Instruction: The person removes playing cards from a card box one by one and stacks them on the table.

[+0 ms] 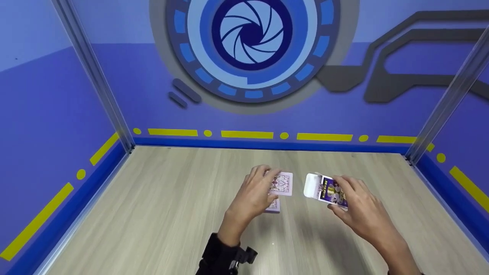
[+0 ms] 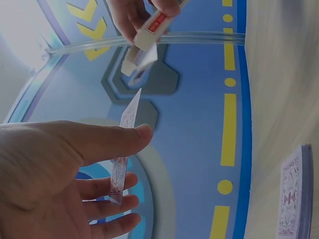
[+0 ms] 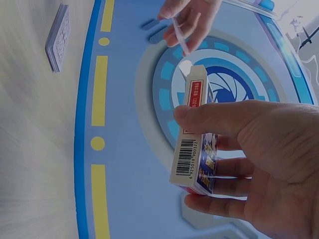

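Note:
My left hand (image 1: 263, 187) pinches a playing card (image 1: 283, 183) with a pink patterned back between thumb and fingers, just above the table. The left wrist view shows that card (image 2: 123, 149) edge-on in the pinch. A small deck (image 1: 273, 206) of the same cards lies flat on the table under the left hand. My right hand (image 1: 345, 196) grips a purple and white card box (image 1: 323, 188) with its white flap open toward the card. In the right wrist view the thumb and fingers clamp the box (image 3: 192, 137) by its sides. A short gap separates card and box.
The wooden tabletop (image 1: 153, 214) is walled by blue panels with yellow dashes at the back (image 1: 248, 134) and on both sides. Metal posts (image 1: 126, 141) stand in the two back corners. The deck (image 2: 294, 196) lies near the back wall.

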A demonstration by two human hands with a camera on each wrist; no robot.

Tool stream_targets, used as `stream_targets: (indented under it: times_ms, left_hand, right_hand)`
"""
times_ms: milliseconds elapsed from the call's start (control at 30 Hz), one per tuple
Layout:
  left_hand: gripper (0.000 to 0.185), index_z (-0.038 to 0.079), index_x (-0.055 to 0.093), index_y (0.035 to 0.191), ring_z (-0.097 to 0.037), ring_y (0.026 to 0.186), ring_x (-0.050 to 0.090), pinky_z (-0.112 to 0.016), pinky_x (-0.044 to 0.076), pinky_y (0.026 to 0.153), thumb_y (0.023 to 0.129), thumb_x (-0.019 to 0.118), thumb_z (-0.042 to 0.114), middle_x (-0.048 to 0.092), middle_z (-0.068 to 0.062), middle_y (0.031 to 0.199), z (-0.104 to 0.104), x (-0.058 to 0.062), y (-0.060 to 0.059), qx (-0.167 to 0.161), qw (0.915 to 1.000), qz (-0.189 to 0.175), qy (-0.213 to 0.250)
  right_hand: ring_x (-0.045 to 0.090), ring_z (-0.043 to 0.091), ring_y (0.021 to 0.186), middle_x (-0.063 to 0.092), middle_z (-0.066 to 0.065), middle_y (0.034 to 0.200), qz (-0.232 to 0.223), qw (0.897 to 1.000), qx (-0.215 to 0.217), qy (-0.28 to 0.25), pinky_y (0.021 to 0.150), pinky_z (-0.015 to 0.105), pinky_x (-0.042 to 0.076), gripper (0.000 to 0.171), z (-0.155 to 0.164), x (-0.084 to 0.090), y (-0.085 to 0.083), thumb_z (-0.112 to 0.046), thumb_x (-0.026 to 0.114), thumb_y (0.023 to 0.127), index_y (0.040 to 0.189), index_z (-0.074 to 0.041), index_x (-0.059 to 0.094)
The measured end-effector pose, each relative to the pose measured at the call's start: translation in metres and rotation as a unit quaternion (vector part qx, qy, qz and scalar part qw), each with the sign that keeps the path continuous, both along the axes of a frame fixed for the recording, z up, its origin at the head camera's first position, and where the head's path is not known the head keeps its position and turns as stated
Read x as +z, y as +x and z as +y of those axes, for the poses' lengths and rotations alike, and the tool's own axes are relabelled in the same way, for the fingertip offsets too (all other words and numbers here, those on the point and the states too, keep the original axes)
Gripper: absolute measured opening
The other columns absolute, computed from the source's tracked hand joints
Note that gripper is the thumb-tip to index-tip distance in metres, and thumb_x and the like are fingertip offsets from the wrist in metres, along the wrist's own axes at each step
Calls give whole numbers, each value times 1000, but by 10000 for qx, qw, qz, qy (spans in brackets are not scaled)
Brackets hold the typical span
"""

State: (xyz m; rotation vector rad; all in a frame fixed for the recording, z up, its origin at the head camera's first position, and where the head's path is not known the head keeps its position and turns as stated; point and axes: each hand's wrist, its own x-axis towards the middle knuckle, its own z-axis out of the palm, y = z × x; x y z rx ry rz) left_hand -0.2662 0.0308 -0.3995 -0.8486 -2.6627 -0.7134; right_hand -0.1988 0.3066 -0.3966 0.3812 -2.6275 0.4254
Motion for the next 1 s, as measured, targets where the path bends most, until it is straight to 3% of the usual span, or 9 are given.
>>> stream_targets:
  times_ms: [400, 800, 1000]
  left_hand:
    - [66, 13, 56, 148, -26, 133, 50, -44, 41, 110, 88, 83, 13, 56, -11, 139, -1, -36, -28, 397, 9919, -1157, -335]
    - [68, 10, 59, 143, -30, 125, 54, -47, 43, 107, 81, 85, 8, 59, -13, 131, -2, -65, -41, 425, 9861, -1532, -478]
    - [66, 9, 60, 142, -30, 122, 54, -46, 44, 104, 81, 86, 9, 60, -13, 129, 1, -74, -43, 447, 9846, -1591, -566]
  right_hand:
    - [58, 38, 113, 59, 20, 132, -55, 10000, -59, 9, 80, 62, 54, 75, 3, 2, 2, -19, 92, 78, 142, -4, 56]
    - [59, 37, 114, 59, 20, 133, -209, 9997, -96, 0, 80, 62, 54, 76, 2, 2, 3, -20, 91, 79, 143, -4, 55]
    - [59, 37, 114, 59, 19, 133, -192, 9998, -76, -28, 80, 61, 54, 76, 3, 2, 3, -19, 92, 79, 143, -5, 55]
